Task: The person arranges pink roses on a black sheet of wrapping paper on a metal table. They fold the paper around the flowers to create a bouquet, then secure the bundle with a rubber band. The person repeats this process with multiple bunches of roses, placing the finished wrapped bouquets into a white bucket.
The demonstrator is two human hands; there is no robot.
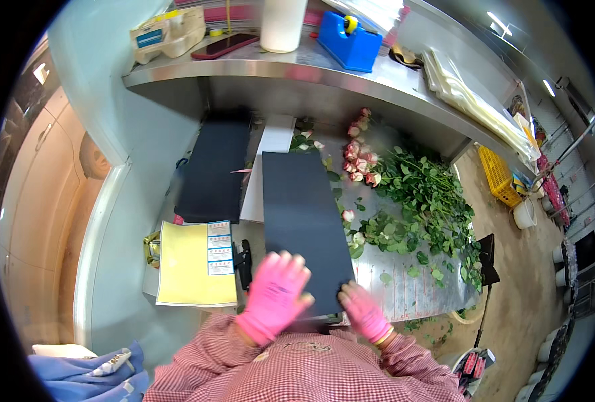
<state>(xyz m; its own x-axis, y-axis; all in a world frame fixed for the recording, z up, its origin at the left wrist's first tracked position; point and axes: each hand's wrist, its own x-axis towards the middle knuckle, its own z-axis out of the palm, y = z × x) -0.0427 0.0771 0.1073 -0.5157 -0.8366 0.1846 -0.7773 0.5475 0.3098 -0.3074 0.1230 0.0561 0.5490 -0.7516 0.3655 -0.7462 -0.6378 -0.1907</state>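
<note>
A long black sheet or board (pixel 302 201) lies before me on the metal table. My left hand (pixel 277 296), in a pink glove with bare fingertips, rests at its near left edge with the fingers apart. My right hand (pixel 365 310), gloved alike, touches its near right corner; whether it grips the edge is unclear. To the left lie another black stack (pixel 214 166), a white board (pixel 271 145) and a yellow sheet (pixel 189 266) with printed labels. Pink and white roses (pixel 360 156) with leafy green stems (pixel 418 196) lie to the right.
A steel shelf (pixel 297 70) spans the far side, bearing a phone (pixel 225 46), a white cylinder (pixel 282 25), a blue tape dispenser (pixel 350 42) and plastic sleeves (pixel 478 100). A yellow crate (pixel 498 176) and a white bucket (pixel 524 215) stand on the floor at right.
</note>
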